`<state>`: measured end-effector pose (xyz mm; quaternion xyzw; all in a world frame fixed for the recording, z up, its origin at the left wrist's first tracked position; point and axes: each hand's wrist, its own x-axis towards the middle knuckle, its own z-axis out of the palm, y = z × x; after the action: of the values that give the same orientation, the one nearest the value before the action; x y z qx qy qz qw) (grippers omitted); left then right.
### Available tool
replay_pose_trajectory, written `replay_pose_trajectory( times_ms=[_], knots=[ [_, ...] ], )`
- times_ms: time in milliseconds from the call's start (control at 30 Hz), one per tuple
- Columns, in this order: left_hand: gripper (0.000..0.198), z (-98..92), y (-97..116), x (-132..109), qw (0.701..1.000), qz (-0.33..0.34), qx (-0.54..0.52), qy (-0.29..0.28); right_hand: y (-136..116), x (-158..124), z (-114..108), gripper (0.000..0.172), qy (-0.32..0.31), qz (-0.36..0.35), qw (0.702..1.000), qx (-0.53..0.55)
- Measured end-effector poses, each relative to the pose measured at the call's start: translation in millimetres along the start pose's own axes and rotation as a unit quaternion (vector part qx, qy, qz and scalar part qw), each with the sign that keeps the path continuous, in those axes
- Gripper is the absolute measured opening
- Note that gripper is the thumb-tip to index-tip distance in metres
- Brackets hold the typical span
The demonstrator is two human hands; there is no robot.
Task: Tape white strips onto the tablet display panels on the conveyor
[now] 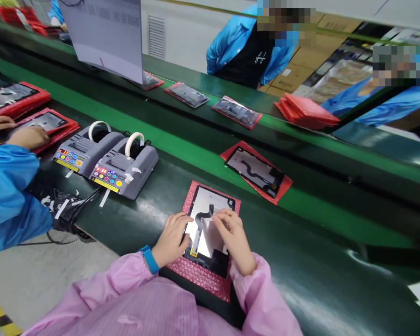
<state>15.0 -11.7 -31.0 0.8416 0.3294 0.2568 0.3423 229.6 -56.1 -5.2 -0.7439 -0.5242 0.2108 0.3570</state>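
Note:
Before me a tablet screen panel (207,233) lies back side up on a pink bubble-wrap bag (210,282). Its silvery back carries a dark, curved flex cable (200,219) with a yellow-edged end. My left hand (172,238), a blue band on its wrist, rests at the panel's left edge, thumb and fingers apart. Over the panel's upper right part is my right hand (234,238), thumb and forefinger pinched together close to the cable. Whatever is between those fingertips is too small to make out.
Two grey tape dispensers (126,165) stand left on the green bench (154,210). Another panel (255,170) on red wrap lies on the green strip beyond. A co-worker's hands (28,135) touch panels at far left. Red bags (303,112) are stacked at the back.

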Motion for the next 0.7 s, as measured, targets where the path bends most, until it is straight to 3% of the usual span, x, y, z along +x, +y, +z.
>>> replay_pose_trajectory(
  times_ms=[100,200,367,700],
  knots=[
    [0.049,1.0,-0.9,-0.4,1.000,0.006,0.003,0.000,-6.0,-5.1,10.4,0.029,-0.010,-0.020,0.997,-0.080],
    [0.049,1.2,-1.2,-0.6,1.000,0.007,0.003,0.000,-20.4,-0.5,10.4,0.025,-0.065,-0.076,0.983,-0.154],
    [0.048,0.3,-0.4,-0.6,1.000,0.005,-0.002,0.004,-37.7,15.0,8.8,0.025,-0.116,-0.126,0.964,-0.203],
    [0.047,1.9,-2.0,-1.5,1.000,0.004,-0.006,0.000,-11.7,25.8,-26.6,0.030,0.040,-0.049,0.995,-0.083]
  ],
)
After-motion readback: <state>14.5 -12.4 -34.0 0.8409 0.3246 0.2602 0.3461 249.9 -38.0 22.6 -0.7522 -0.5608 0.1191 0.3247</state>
